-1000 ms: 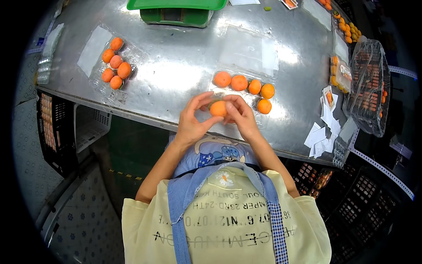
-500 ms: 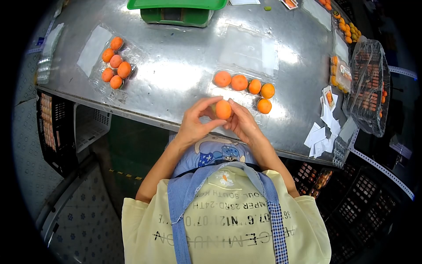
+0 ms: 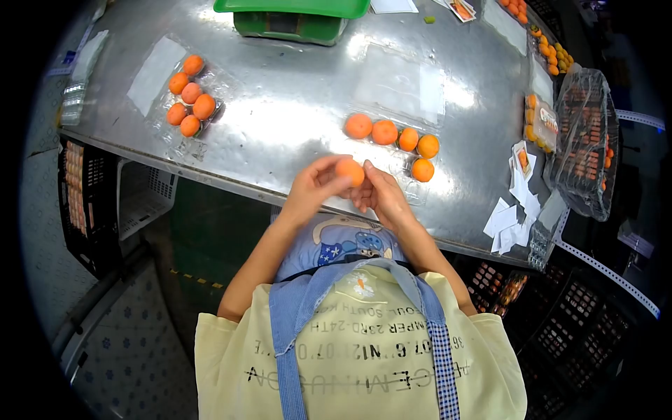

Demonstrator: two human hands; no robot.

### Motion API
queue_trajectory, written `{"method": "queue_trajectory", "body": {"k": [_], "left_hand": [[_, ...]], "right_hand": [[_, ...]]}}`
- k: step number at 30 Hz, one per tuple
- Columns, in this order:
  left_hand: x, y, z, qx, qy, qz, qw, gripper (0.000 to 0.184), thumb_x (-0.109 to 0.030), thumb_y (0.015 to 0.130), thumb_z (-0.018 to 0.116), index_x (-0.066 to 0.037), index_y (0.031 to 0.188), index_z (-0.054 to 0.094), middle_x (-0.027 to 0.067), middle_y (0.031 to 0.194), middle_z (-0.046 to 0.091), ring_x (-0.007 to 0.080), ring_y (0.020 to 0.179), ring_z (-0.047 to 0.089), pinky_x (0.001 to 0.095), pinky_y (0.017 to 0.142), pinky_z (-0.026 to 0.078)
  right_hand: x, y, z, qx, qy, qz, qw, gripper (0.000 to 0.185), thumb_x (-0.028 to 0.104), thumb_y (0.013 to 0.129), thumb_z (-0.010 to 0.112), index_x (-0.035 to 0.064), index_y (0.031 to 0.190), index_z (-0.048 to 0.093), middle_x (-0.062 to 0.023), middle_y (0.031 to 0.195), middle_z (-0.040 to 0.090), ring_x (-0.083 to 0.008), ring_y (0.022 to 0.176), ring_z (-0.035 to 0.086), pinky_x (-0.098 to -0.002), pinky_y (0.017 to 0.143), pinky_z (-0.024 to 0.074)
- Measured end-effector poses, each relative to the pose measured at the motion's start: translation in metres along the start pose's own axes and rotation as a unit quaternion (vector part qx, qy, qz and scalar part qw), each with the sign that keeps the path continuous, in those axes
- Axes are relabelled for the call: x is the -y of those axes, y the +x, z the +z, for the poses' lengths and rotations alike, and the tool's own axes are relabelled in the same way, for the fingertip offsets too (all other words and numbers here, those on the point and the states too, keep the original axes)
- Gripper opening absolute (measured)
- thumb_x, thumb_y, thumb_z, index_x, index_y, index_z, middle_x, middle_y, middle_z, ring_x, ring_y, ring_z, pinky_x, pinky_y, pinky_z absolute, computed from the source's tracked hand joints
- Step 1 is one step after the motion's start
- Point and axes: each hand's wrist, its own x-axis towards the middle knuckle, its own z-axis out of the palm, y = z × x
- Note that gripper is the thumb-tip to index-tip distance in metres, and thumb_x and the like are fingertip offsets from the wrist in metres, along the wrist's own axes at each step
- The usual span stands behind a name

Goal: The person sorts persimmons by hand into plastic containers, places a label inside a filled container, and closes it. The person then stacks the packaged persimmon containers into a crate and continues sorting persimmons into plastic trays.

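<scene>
An orange (image 3: pixel 349 171) sits in the fingers of my left hand (image 3: pixel 311 190), just over the table's near edge. Close beside it is my right hand (image 3: pixel 383 196), its thumb and fingers apart and partly curled towards the fruit; I cannot tell whether they touch it. Beyond my hands a clear plastic tray (image 3: pixel 392 168) holds a row of oranges (image 3: pixel 384 131) and one more orange (image 3: pixel 423 170) in front. Its clear lid (image 3: pixel 392 77) lies folded back on the metal table (image 3: pixel 280 112).
At the left, another clear tray (image 3: pixel 213 129) holds several oranges. A green scale (image 3: pixel 290 24) stands at the back. To the right are a packed fruit box (image 3: pixel 540 122), scattered paper labels (image 3: pixel 511 224) and a plastic-wrapped crate (image 3: pixel 579 140). Black crates (image 3: pixel 567 315) stand below.
The orange has shifted slightly left with my left hand, and my right fingers have come away from its side. The whole view has moved a little.
</scene>
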Motion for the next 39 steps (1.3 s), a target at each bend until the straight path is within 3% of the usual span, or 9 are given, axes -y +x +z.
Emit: {"method": "queue_trajectory", "body": {"k": [4,10,13,17,18,21,28,34,39], "left_hand": [[-0.009,-0.009,-0.013,0.085,-0.168,-0.017,0.982,0.045,-0.030,0.096,0.047,0.004,0.125,0.052,0.0105,0.109,0.063,0.0157,0.093,0.063,0.0300,0.075,0.053],[-0.011,-0.018,-0.017,0.079,-0.214,-0.035,0.973,0.056,-0.036,0.095,0.048,0.005,0.132,0.043,0.0118,0.105,0.061,0.0165,0.085,0.061,0.0297,0.075,0.051],[-0.008,-0.022,-0.021,0.092,-0.200,-0.005,0.975,0.050,-0.036,0.094,0.048,0.002,0.128,0.047,0.0119,0.106,0.061,0.0172,0.088,0.060,0.0296,0.075,0.051],[-0.013,-0.025,-0.031,0.041,-0.154,0.039,0.986,0.042,-0.014,0.086,0.063,-0.001,0.122,0.047,0.0129,0.116,0.056,0.0195,0.102,0.058,0.0326,0.087,0.050],[-0.017,-0.026,-0.033,0.004,-0.146,0.056,0.988,0.050,-0.002,0.080,0.068,0.000,0.125,0.046,0.0121,0.119,0.054,0.0197,0.107,0.056,0.0327,0.092,0.048],[-0.033,-0.034,-0.039,-0.084,0.004,0.171,0.982,0.058,0.005,0.076,0.070,0.000,0.128,0.045,0.0092,0.118,0.055,0.0193,0.109,0.056,0.0334,0.092,0.049],[-0.046,-0.049,-0.071,-0.101,0.061,0.224,0.967,0.062,0.006,0.073,0.070,0.004,0.130,0.046,0.0105,0.115,0.057,0.0171,0.105,0.057,0.0317,0.094,0.046],[-0.054,-0.050,-0.100,-0.063,-0.110,0.140,0.982,0.058,0.003,0.076,0.068,0.005,0.129,0.047,0.0109,0.115,0.057,0.0166,0.105,0.057,0.0308,0.092,0.046],[-0.066,-0.040,-0.114,-0.074,-0.035,0.151,0.985,0.057,0.000,0.075,0.070,0.004,0.128,0.049,0.0107,0.115,0.058,0.0165,0.103,0.057,0.0306,0.091,0.046]], "right_hand": [[-0.001,-0.003,0.007,0.011,-0.010,-0.035,0.999,0.040,0.039,0.099,0.042,0.0029,0.097,0.057,-0.0047,0.076,0.060,-0.0115,0.061,0.056,-0.0230,0.053,0.0443],[-0.008,-0.005,0.006,0.013,-0.040,-0.059,0.997,0.036,0.036,0.099,0.044,0.0032,0.100,0.058,-0.0044,0.080,0.060,-0.0108,0.064,0.055,-0.0229,0.057,0.0441],[-0.011,-0.006,0.013,0.020,-0.065,-0.072,0.995,0.033,0.034,0.099,0.046,0.0037,0.102,0.059,-0.0040,0.081,0.060,-0.0106,0.065,0.055,-0.0225,0.058,0.0441],[-0.020,-0.007,0.017,0.021,-0.074,-0.071,0.994,0.028,0.030,0.098,0.048,0.0048,0.101,0.060,-0.0027,0.082,0.060,-0.0090,0.067,0.054,-0.0211,0.060,0.0435],[-0.022,-0.006,0.016,0.021,-0.081,-0.072,0.994,0.027,0.029,0.098,0.049,0.0048,0.101,0.060,-0.0023,0.082,0.060,-0.0086,0.067,0.054,-0.0208,0.060,0.0433],[-0.028,-0.006,0.017,0.021,-0.099,-0.073,0.992,0.023,0.026,0.097,0.051,0.0050,0.100,0.060,-0.0008,0.081,0.060,-0.0072,0.066,0.053,-0.0201,0.060,0.0425],[-0.033,0.002,0.041,0.036,-0.147,-0.063,0.986,0.018,0.021,0.096,0.054,0.0047,0.100,0.059,-0.0003,0.081,0.059,-0.0071,0.067,0.052,-0.0208,0.062,0.0431],[-0.033,0.011,0.063,0.054,-0.179,-0.063,0.980,0.017,0.017,0.095,0.054,0.0027,0.103,0.058,-0.0006,0.083,0.059,-0.0065,0.070,0.052,-0.0204,0.065,0.0435],[-0.030,0.015,0.074,0.047,-0.234,-0.050,0.970,0.018,0.016,0.095,0.055,0.0022,0.106,0.057,-0.0014,0.086,0.059,-0.0071,0.073,0.052,-0.0210,0.067,0.0442]]}}
